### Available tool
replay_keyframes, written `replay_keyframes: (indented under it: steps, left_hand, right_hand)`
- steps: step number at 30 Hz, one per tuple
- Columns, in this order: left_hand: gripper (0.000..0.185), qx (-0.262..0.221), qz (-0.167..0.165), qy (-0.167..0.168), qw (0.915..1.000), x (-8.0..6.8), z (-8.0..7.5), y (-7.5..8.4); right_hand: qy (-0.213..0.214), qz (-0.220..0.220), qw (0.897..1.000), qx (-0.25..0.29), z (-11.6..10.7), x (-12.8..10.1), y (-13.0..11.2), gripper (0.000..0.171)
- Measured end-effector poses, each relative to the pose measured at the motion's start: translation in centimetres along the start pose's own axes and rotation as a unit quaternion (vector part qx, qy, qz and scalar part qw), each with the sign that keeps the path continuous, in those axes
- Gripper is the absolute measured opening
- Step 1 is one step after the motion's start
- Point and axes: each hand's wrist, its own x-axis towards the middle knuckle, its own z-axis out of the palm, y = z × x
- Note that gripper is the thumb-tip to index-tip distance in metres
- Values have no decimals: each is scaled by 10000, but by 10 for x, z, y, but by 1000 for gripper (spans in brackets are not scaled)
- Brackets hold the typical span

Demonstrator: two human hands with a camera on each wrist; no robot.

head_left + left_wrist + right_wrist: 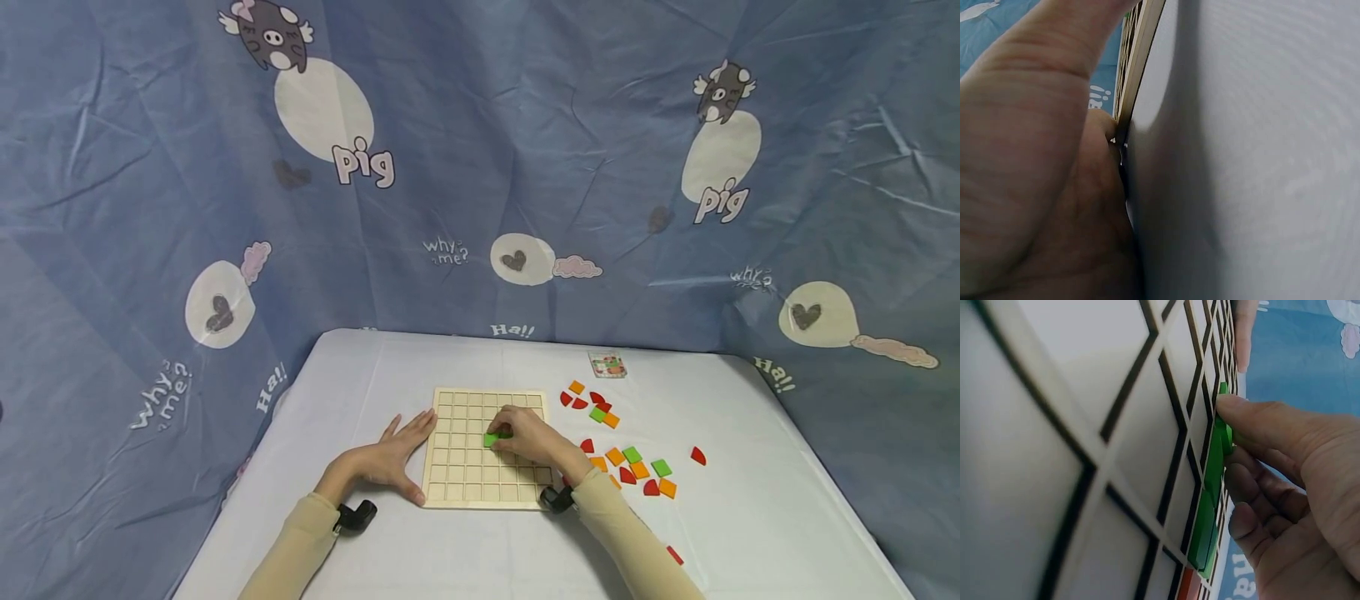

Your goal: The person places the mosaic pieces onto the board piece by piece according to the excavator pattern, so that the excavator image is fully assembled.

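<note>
Sleeved arms reach in — left hand [393, 460] spread beside the board [457, 483], right hand [528, 437] pinching a green tile [491, 438].

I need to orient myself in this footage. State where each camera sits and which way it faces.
Head: above, facing forward and down on the wooden grid board, both forearms showing.
Left wrist: low on the table, along the left hand flat at the board's edge.
Right wrist: skims the board; right hand pinches a green piece.
All three share the board.

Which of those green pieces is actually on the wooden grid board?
The green piece under the right hand, pinched at its fingertips over a middle cell of the board. The other green squares lie loose on the table, right of the board.
</note>
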Motion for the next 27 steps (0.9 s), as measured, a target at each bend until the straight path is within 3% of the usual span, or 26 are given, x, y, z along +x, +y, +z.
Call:
replay_keyframes:
  steps: [21, 27]
  left_hand:
    - [138, -53, 4, -20, 10000, -1, -2, 2]
    - [138, 15, -11, -59, 10000, -1, -2, 2]
  right_hand:
    - [27, -40, 10000, -67, 0, 3, 1, 21]
    - [-114, -60, 9985, -524, -2, 2, -3, 22]
